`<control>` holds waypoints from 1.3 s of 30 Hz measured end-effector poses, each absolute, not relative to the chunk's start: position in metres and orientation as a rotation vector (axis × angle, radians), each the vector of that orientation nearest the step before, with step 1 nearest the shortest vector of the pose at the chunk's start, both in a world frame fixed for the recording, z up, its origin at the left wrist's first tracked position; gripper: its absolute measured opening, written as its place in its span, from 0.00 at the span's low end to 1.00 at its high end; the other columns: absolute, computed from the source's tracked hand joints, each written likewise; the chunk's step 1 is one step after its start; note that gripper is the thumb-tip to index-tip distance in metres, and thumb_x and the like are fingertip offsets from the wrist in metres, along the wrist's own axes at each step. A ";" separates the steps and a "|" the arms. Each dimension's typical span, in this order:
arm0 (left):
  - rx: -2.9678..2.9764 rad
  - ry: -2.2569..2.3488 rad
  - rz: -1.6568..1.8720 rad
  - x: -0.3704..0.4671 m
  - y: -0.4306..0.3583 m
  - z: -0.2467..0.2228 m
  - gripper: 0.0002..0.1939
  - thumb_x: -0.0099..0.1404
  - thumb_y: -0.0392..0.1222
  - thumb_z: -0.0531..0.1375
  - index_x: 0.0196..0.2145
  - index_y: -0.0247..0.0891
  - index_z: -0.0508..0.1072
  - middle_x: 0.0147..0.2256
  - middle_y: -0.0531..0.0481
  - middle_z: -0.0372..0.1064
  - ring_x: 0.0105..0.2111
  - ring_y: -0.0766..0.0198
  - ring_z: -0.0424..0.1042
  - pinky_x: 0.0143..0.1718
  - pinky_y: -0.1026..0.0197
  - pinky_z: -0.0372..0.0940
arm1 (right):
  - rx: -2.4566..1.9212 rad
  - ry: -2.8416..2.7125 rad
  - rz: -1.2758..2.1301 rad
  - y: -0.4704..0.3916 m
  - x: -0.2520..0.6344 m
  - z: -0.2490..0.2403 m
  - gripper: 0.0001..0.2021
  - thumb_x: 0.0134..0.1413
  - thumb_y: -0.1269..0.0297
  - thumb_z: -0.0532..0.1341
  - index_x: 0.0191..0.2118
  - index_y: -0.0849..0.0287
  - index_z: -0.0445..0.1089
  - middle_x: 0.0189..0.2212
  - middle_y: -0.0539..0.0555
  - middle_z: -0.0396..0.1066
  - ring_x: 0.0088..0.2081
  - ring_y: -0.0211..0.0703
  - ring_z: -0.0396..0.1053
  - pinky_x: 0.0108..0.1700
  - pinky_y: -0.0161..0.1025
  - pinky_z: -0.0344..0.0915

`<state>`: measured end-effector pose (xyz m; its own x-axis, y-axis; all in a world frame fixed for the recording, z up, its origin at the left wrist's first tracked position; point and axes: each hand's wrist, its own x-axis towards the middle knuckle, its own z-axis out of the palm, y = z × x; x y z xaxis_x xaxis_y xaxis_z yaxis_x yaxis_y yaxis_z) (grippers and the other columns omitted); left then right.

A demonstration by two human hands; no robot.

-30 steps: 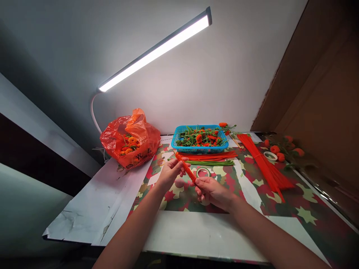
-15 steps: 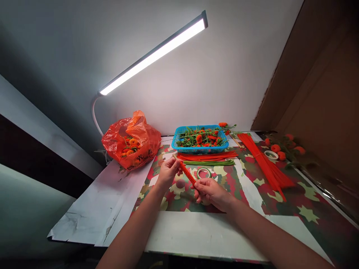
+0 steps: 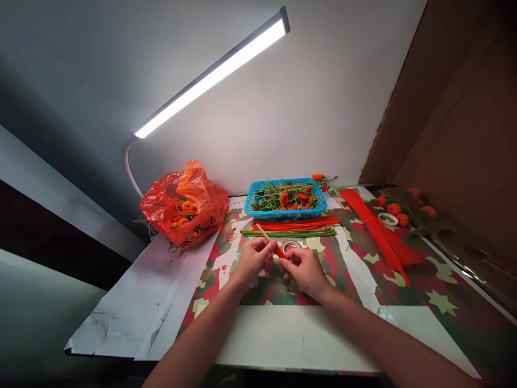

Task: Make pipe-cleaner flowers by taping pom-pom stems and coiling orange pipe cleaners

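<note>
My left hand (image 3: 255,261) is closed around a thin wooden stick (image 3: 263,233), whose bare end points up and away past my fingers. Orange pipe cleaner (image 3: 279,251) is on the lower part of the stick and shows in the gap between my hands. My right hand (image 3: 305,272) pinches the lower end of this orange piece; the fingers hide most of it. Just behind my hands lies a tape roll (image 3: 291,244). Beyond it are a row of green pipe cleaners (image 3: 299,233) and a row of orange pipe cleaners (image 3: 311,222).
A blue basket (image 3: 285,215) of orange flowers with green stems stands at the back. An orange plastic bag (image 3: 210,202) with flowers sits left, under a lit lamp (image 3: 214,75). To the right lie an orange pipe cleaner bundle (image 3: 375,231), a white tape roll (image 3: 388,219) and orange pompom-like flowers (image 3: 393,209).
My hands have come closer together, and the left has slid down the stick. More bare stick shows above it, while the long orange coil is now mostly covered. The view has shifted slightly.
</note>
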<state>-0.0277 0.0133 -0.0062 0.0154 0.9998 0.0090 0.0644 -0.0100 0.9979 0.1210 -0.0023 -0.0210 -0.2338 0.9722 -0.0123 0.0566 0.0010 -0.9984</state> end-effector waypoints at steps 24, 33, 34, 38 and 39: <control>1.393 0.843 1.005 -0.066 0.019 0.004 0.22 0.52 0.57 0.65 0.19 0.32 0.73 0.16 0.53 0.61 0.14 0.72 0.59 0.14 0.68 0.56 | -0.569 -0.997 2.360 0.003 0.139 -0.015 0.18 0.41 0.53 0.70 0.28 0.63 0.69 0.16 0.44 0.64 0.15 0.24 0.54 0.21 0.28 0.52; 1.271 0.670 1.014 -0.066 0.017 0.006 0.18 0.44 0.50 0.71 0.25 0.32 0.76 0.23 0.54 0.63 0.15 0.73 0.62 0.14 0.69 0.56 | -0.381 -0.967 2.544 0.003 0.140 -0.021 0.15 0.46 0.56 0.69 0.30 0.65 0.70 0.15 0.43 0.63 0.12 0.23 0.49 0.19 0.28 0.48; 1.265 0.674 1.024 -0.066 0.017 0.005 0.18 0.44 0.50 0.71 0.26 0.33 0.76 0.24 0.54 0.63 0.15 0.73 0.62 0.13 0.69 0.56 | -0.396 -0.975 2.536 0.003 0.140 -0.020 0.15 0.45 0.56 0.69 0.29 0.65 0.70 0.14 0.43 0.63 0.12 0.23 0.50 0.19 0.28 0.49; 1.254 0.782 1.085 -0.062 0.017 0.003 0.18 0.44 0.51 0.71 0.24 0.33 0.75 0.22 0.54 0.63 0.14 0.74 0.59 0.13 0.68 0.55 | -0.517 -1.036 2.452 0.003 0.141 -0.016 0.16 0.45 0.54 0.69 0.29 0.64 0.70 0.15 0.43 0.64 0.13 0.24 0.52 0.19 0.28 0.50; 1.255 0.821 1.108 -0.061 0.017 0.003 0.18 0.44 0.52 0.70 0.23 0.33 0.74 0.21 0.54 0.63 0.14 0.74 0.59 0.13 0.68 0.55 | -0.554 -1.060 2.413 0.003 0.141 -0.015 0.16 0.45 0.53 0.68 0.29 0.64 0.70 0.15 0.44 0.65 0.13 0.24 0.53 0.19 0.28 0.50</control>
